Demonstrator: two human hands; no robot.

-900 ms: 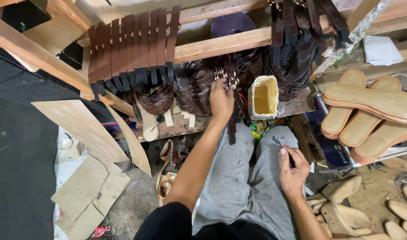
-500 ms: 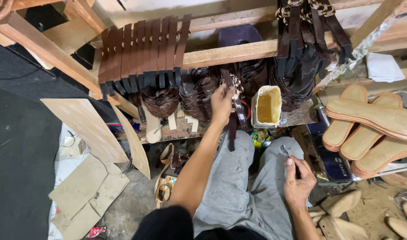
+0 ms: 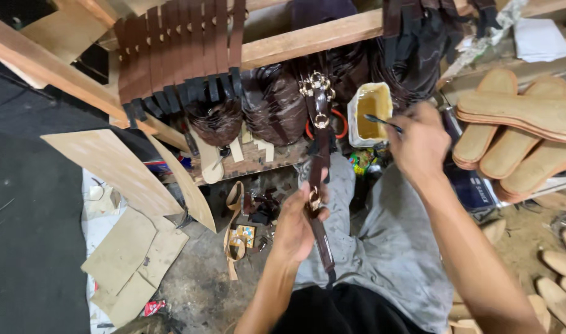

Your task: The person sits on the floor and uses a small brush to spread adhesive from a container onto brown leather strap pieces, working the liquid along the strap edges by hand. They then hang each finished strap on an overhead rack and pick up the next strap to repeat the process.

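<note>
The left hand [image 3: 298, 226] is closed around a long dark brown leather strap with gold metal buckles [image 3: 320, 154]. Its fingers are curled tight on the strap, close to one small gold ring, and the strap's lower end hangs down past the hand over the grey trousers [image 3: 388, 247] on the person's lap. The top of the strap goes up to the pale wooden beam [image 3: 308, 40], where more gold buckles sit. The right hand [image 3: 419, 145] is up higher, near a small cream plastic tub of yellow glue [image 3: 371, 111]. Its fingers are pinched shut on a thin dark brush handle [image 3: 382, 122], and the tip of that handle points into the tub. The tub sits on the low wooden bench, just beside the strap. A row of flat reddish-brown leather strips [image 3: 178, 62] hangs over the beam on the left. Round bundles of dark brown straps [image 3: 274, 105] hang under it. A stack of tan shoe soles [image 3: 518, 133] lies at the right, well apart from the left hand. Flat pieces of light brown cardboard [image 3: 122, 247] lie on the floor at the left.
</note>
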